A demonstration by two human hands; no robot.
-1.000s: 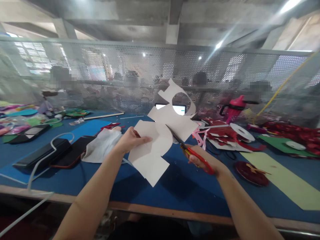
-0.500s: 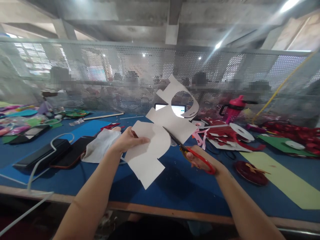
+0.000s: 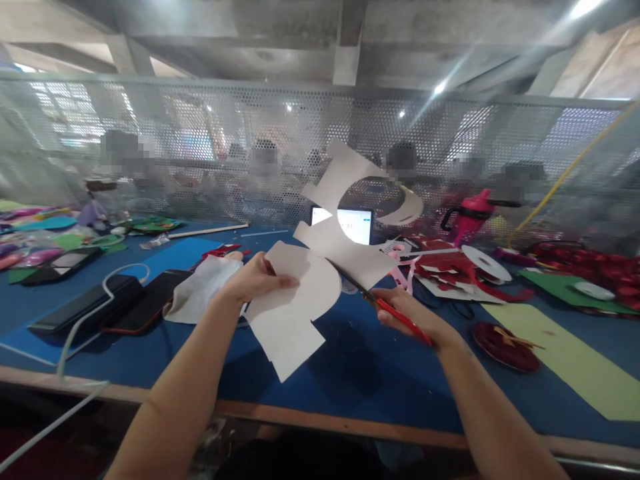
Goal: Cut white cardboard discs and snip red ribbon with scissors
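Scissors at the edge of white paper

Put the white paper in the middle of a clock. Nearest, at 6 o'clock, is the front of the blue table. The white paper is held up over it, between the two hands. At 9 o'clock, the left hand has its thumb on top, pinching the paper. The fingers under the paper are hidden. At 3 o'clock, the right hand has its fingers curled around the red handles of the scissors. The black blades point up and left, and their tip meets the paper. I cannot tell how far apart the blades are.

Some cutting is done. The near part has a smooth round side and a square step under it. The far part, at 1 o'clock, has a big round hole and a thin curl around it. The two parts look joined near the blade tip, so that bit seems left to cut. One could also just lie on the other; I cannot be sure.

At 9 o'clock, past the left hand, is a white cloth. Between 3 and 4 o'clock are a dark red round thing and a long pale yellow sheet. Farther off, at 2 o'clock, a bright screen peeks out behind the paper. A pink bottle stands between 2 and 3 o'clock. Farther still, at 12 o'clock, is a gray wall full of little holes.
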